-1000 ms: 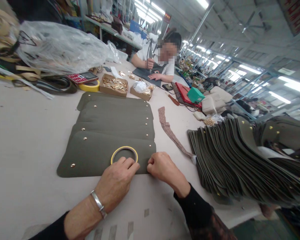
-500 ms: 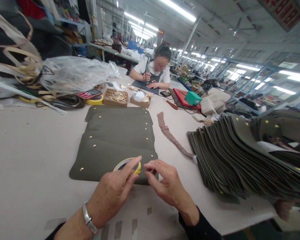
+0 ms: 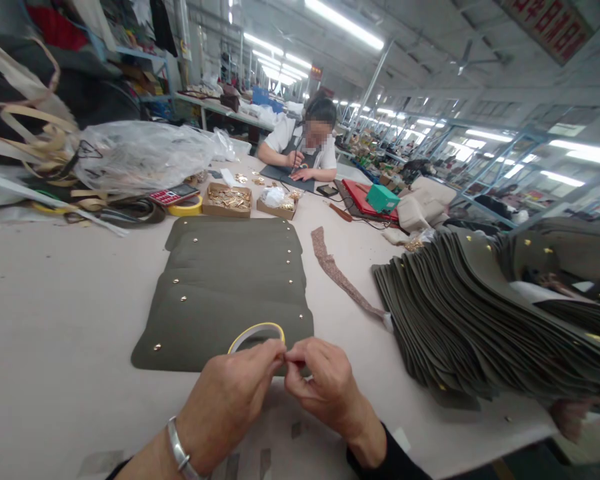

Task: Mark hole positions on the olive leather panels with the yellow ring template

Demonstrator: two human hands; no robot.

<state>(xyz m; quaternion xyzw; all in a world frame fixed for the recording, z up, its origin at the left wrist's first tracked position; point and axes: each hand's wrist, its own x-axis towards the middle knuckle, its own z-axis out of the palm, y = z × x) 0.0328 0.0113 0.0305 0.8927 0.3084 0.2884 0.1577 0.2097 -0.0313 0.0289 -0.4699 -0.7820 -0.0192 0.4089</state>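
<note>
Over the near part of the olive panels point(image 3: 230, 270), the yellow tape roll point(image 3: 263, 327) tilts, gripped by the left hand point(image 3: 230, 383); the right hand point(image 3: 327, 383) pinches beside it, on what I cannot tell. Rightward on the bench point(image 3: 65, 307) lies a thick dark stack point(image 3: 445, 320).

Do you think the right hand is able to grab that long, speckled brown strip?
Probably yes: bare beige tabletop lies between the right hand and the strip. But that hand is busy pinching beside the left hand, near the round yellow tape roll.
</note>
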